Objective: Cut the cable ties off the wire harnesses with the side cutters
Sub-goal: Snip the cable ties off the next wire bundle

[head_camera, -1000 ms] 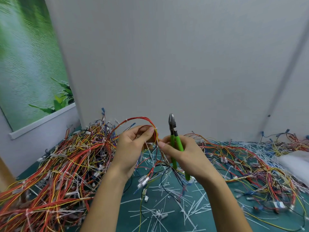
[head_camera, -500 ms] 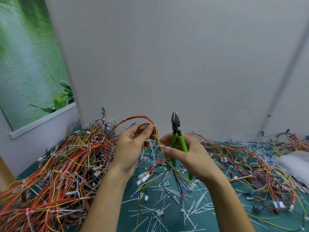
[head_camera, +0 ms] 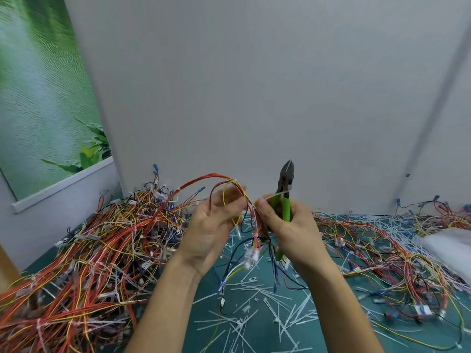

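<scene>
A wire harness (head_camera: 204,180) of red, yellow and orange wires arches up from the left pile and hangs down between my hands. My left hand (head_camera: 211,225) is raised with its palm toward me, fingers loosely spread behind the wires. My right hand (head_camera: 288,225) grips the green-handled side cutters (head_camera: 285,192), jaws pointing up and closed. Its thumb and forefinger pinch a white cable tie (head_camera: 276,194) that sticks out to the right across the cutters. White connectors (head_camera: 251,256) dangle from the harness below my hands.
A big pile of tied harnesses (head_camera: 84,263) fills the left of the green mat (head_camera: 254,335). Loose harnesses (head_camera: 382,253) spread at right. Several cut white ties (head_camera: 288,319) litter the mat. A white bag (head_camera: 448,248) lies at far right. Grey walls stand close behind.
My left hand has let go its pinch on the harness and opened. My right hand has pulled the white tie free and moved right and up with the cutters.
</scene>
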A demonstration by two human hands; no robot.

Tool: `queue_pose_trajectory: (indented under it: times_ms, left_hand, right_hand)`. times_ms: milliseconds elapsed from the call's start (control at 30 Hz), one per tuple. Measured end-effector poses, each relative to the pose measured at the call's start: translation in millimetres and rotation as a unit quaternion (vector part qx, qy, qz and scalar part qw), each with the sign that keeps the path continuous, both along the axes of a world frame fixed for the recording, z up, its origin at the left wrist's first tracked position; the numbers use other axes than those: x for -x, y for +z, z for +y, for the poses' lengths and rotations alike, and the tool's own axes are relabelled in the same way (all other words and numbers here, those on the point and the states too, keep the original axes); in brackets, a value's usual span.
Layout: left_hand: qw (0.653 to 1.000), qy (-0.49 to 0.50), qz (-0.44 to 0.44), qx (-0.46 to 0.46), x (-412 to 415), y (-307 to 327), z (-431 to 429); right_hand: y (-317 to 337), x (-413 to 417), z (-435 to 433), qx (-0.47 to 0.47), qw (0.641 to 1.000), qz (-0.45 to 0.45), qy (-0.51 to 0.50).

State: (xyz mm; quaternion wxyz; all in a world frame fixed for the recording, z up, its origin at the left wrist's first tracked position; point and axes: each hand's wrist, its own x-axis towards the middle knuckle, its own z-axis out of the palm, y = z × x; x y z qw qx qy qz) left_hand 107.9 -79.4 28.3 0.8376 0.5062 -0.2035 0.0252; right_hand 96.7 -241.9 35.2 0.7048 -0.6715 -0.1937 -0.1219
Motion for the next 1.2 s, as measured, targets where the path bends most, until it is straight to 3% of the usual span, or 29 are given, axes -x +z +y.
queue_pose_trajectory:
  times_ms: [100,300,533,800,1200]
  left_hand:
    - [0.993,0.058,0.002,-0.100,1.4,-3.0,-10.0]
    - [0.983,0.103,-0.028,-0.148,0.5,-6.7,-12.8]
    - [0.987,0.093,-0.015,-0.127,1.1,-6.9,-18.6]
    - [0.989,0.104,-0.006,-0.101,2.6,-7.1,-28.6]
    - [0.994,0.050,-0.010,-0.097,8.3,-4.2,-24.1]
  right_hand:
    - [-1.5,-1.5,6.5,-0.036,0.999,0.006,-0.011]
    - [-2.4,-3.4,4.7,-0.066,0.996,0.042,-0.032]
    - [-2.6,-3.9,5.5,-0.087,0.994,0.067,0.007]
    - [-1.3,-8.4,5.2,-0.183,0.972,0.134,0.057]
    - [-0.3,-6.9,5.5,-0.186,0.968,0.146,0.087]
